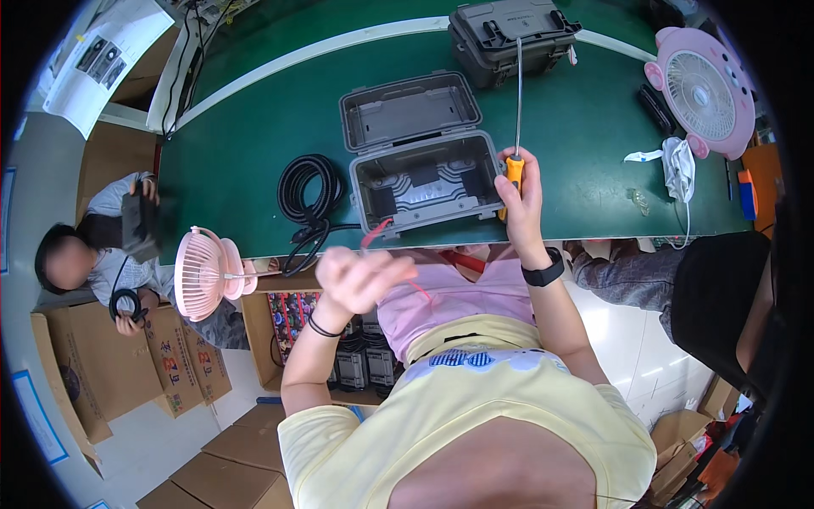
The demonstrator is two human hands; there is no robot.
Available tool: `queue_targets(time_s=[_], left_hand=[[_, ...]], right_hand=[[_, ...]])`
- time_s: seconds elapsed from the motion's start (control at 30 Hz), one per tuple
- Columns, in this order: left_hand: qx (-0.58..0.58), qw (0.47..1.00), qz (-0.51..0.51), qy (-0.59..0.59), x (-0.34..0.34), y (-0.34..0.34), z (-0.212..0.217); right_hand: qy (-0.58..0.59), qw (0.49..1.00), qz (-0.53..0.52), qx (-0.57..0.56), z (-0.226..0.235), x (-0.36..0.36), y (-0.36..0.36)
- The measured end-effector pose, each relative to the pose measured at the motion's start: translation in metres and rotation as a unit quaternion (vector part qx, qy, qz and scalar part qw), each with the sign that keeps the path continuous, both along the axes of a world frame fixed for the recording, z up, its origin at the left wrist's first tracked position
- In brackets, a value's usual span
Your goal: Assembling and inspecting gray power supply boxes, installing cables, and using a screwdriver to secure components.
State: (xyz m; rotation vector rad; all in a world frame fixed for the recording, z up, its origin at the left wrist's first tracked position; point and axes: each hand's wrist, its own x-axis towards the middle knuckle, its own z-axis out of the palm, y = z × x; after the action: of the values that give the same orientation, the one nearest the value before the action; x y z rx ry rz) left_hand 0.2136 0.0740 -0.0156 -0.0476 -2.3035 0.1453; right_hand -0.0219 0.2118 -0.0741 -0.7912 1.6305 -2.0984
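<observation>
My right hand [524, 199] is closed round the yellow handle of a screwdriver [515, 165], its long metal shaft pointing away from me. It is beside the right end of a grey hinged plastic case [428, 222], whose lid [411, 114] is tipped back on the green table. Metallic parts show inside the case. Motion smears my left hand [366, 278], just in front of the case's near left corner. Thin red strands [375, 233] show by its fingers; whether they are held is unclear. A coiled black cable [310, 191] lies left of the case, its end reaching the case's side.
A closed grey case [509, 42] stands at the back. Right are a pink fan [702, 93] and a white cable bundle [678, 170]. A pink clip fan [203, 271] is at the left edge. Another person [119, 246] holds a dark box; cartons [102, 365] stand below.
</observation>
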Motion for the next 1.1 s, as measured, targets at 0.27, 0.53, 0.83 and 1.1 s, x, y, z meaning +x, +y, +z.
queue_targets(time_s=[0.27, 0.53, 0.83, 1.1], left_hand=[[0.323, 0.911, 0.247, 0.072, -0.059, -0.021, 0.018], [0.187, 0.940, 0.202, -0.204, -0.084, -0.018, 0.045], [0.345, 0.897, -0.033, -0.274, -0.072, 0.010, 0.045], [0.097, 0.978, 0.179, 0.039, -0.023, 0.019, 0.017]], right_hand=[[-0.006, 1.000, 0.009, 0.002, 0.000, 0.000, 0.001], [0.000, 1.000, 0.010, 0.010, 0.000, -0.002, 0.001], [-0.004, 1.000, 0.025, 0.000, -0.001, -0.003, 0.004], [0.004, 0.999, 0.033, 0.016, -0.002, -0.004, 0.005]])
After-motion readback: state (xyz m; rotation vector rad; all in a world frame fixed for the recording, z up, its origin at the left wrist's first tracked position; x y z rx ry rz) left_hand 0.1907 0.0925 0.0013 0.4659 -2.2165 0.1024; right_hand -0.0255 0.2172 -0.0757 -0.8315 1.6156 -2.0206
